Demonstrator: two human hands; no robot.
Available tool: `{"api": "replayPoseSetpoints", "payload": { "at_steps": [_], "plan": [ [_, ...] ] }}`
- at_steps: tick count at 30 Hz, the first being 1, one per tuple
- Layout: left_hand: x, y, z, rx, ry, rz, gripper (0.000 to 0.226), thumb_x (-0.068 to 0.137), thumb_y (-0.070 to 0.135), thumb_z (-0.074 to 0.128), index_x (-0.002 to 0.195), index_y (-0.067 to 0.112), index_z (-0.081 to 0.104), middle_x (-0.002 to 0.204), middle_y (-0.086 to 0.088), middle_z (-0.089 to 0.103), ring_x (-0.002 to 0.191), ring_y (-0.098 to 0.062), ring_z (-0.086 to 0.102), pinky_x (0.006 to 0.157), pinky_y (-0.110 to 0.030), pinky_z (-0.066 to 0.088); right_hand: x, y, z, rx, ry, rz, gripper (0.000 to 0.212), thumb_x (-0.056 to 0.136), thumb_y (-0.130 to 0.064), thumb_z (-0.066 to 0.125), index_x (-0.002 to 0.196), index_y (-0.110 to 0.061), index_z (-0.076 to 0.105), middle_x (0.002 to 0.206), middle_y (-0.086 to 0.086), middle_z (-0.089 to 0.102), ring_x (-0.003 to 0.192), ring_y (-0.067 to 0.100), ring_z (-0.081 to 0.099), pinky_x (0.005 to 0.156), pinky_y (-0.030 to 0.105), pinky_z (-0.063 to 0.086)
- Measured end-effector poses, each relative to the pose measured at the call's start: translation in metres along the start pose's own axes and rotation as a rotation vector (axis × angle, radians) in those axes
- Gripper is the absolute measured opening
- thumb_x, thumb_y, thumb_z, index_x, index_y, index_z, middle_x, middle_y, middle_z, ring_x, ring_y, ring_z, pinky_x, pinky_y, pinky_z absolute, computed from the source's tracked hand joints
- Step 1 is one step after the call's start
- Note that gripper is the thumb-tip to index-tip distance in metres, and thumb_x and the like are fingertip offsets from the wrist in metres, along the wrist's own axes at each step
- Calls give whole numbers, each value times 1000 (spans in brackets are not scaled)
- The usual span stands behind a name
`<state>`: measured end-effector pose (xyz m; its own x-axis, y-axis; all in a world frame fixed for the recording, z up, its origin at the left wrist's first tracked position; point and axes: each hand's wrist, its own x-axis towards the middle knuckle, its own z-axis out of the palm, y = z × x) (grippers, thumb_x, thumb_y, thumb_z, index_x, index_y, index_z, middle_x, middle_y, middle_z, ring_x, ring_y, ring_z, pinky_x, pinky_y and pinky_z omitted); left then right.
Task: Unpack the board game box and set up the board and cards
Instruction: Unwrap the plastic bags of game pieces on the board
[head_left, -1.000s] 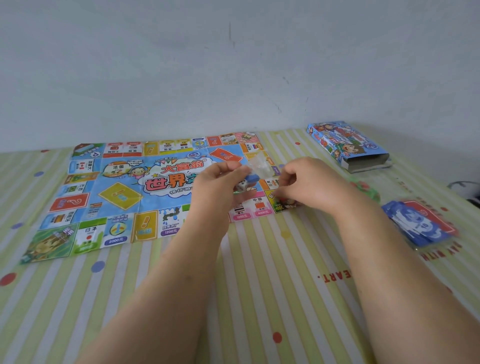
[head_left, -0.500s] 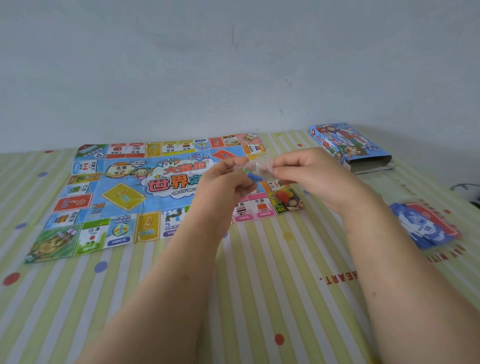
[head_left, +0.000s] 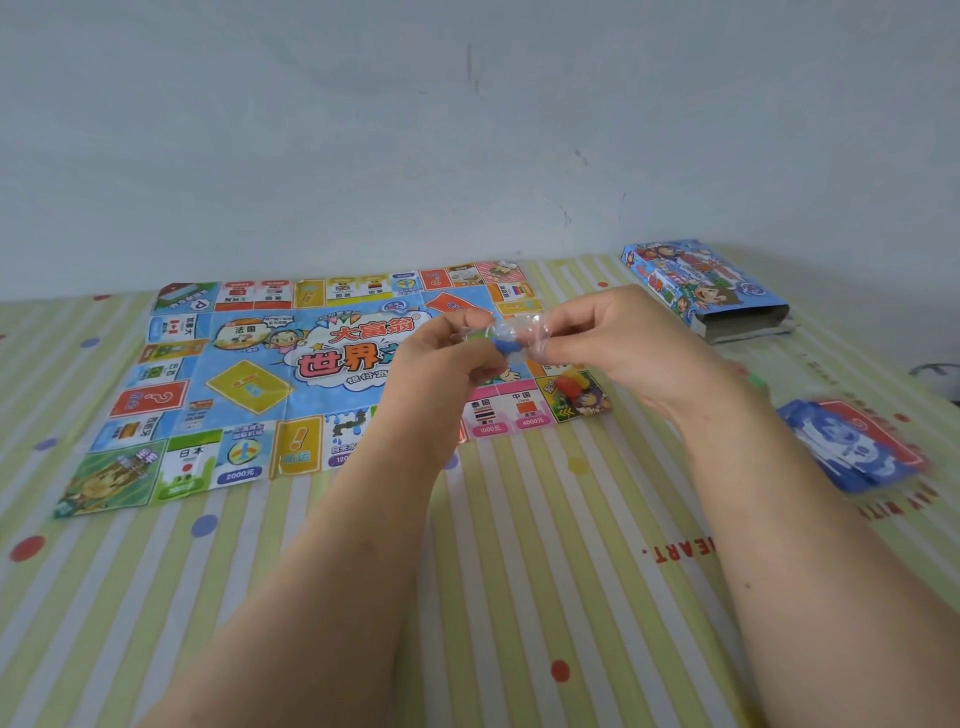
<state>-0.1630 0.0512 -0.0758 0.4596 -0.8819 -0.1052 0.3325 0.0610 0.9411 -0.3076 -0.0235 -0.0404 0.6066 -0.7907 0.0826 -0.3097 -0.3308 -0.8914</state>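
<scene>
The colourful paper game board (head_left: 249, 374) lies unfolded flat on the striped cloth. Above its right part, my left hand (head_left: 441, 358) and my right hand (head_left: 608, 343) pinch the two ends of a small clear plastic bag (head_left: 511, 335) that holds a blue game piece and other small bits. The blue game box (head_left: 701, 286) lies open-ended at the back right. A loose pile of blue and red cards (head_left: 852, 447) rests at the right, beside my right forearm.
The surface is a green and white striped cloth (head_left: 519, 571) with coloured dots and red lettering. A plain grey wall (head_left: 467, 130) rises directly behind the board. A dark object (head_left: 935, 371) shows at the far right edge.
Both hands have lifted the small bag up off the board and now hold it higher, stretched between their fingertips. The board, box and cards stayed put.
</scene>
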Motion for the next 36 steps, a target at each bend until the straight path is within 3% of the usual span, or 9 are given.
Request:
{"api": "replayPoseSetpoints", "payload": {
  "at_steps": [4, 8, 11, 16, 20, 26, 29, 31, 36],
  "plan": [
    [-2, 2, 1, -3, -4, -10, 18, 83, -11, 60, 94, 3, 64, 82, -12, 67, 72, -19, 66, 84, -32, 57, -1, 0, 1, 2, 59, -14, 13, 78, -9, 78, 90, -13, 77, 81, -4, 75, 72, -1, 66, 75, 16, 55],
    [-4, 5, 0, 41, -18, -33, 10, 81, -5, 67, 88, 1, 68, 91, -22, 65, 84, -26, 66, 86, -33, 58, -2, -1, 5, 24, 99, -40, 16, 79, -16, 79, 90, -27, 77, 80, -11, 75, 75, -3, 68, 73, 13, 54],
    [-7, 7, 1, 44, -14, -40, 8, 80, -4, 68, 86, 2, 68, 91, -21, 66, 85, -26, 67, 81, -30, 59, -1, -1, 6, -1, 140, -36, 9, 78, -16, 79, 84, -22, 77, 83, -5, 76, 76, 3, 69, 73, 18, 56],
    [-6, 4, 0, 13, 66, -55, 6, 83, 0, 69, 81, 6, 67, 85, -15, 71, 88, -28, 72, 89, -38, 57, -1, -1, 1, 67, 208, 8, 6, 78, -14, 77, 83, -14, 74, 77, -3, 73, 70, 0, 65, 63, 10, 49],
    [-2, 5, -3, 26, 199, -65, 12, 84, 3, 69, 75, 10, 65, 73, -5, 73, 81, -21, 73, 90, -41, 56, -2, -2, -14, 200, 146, 42, 7, 81, 0, 70, 85, -5, 67, 89, 20, 73, 83, 26, 73, 81, 36, 59],
    [-1, 5, -2, 16, 275, -66, 12, 85, 2, 67, 77, 10, 65, 86, -10, 71, 79, -21, 73, 84, -35, 59, -2, -1, -10, -230, 44, 59, 18, 78, -3, 67, 78, -19, 73, 72, -5, 70, 70, 12, 64, 74, 35, 55],
    [-2, 5, -1, 46, 280, -53, 10, 85, 3, 68, 79, 10, 65, 85, -9, 71, 79, -20, 73, 82, -35, 59, -5, -4, -2, -441, -38, 61, 23, 79, -8, 61, 80, -26, 75, 64, -12, 66, 59, 4, 59, 53, 16, 45],
    [-3, 6, 0, 58, 275, -43, 8, 85, 2, 68, 81, 8, 65, 85, -9, 70, 76, -19, 73, 81, -35, 60, -6, -6, 0, -556, -103, 73, 25, 81, -10, 59, 81, -29, 75, 65, -13, 62, 56, 5, 55, 45, 12, 37],
    [-4, 7, 0, 90, 274, -43, 8, 84, 3, 69, 82, 10, 66, 80, -4, 71, 70, -14, 73, 80, -36, 60, -5, -4, 2, -686, -78, 86, 21, 76, -18, 69, 95, -23, 60, 87, -9, 60, 78, 11, 58, 59, 25, 44]
  ]
}}
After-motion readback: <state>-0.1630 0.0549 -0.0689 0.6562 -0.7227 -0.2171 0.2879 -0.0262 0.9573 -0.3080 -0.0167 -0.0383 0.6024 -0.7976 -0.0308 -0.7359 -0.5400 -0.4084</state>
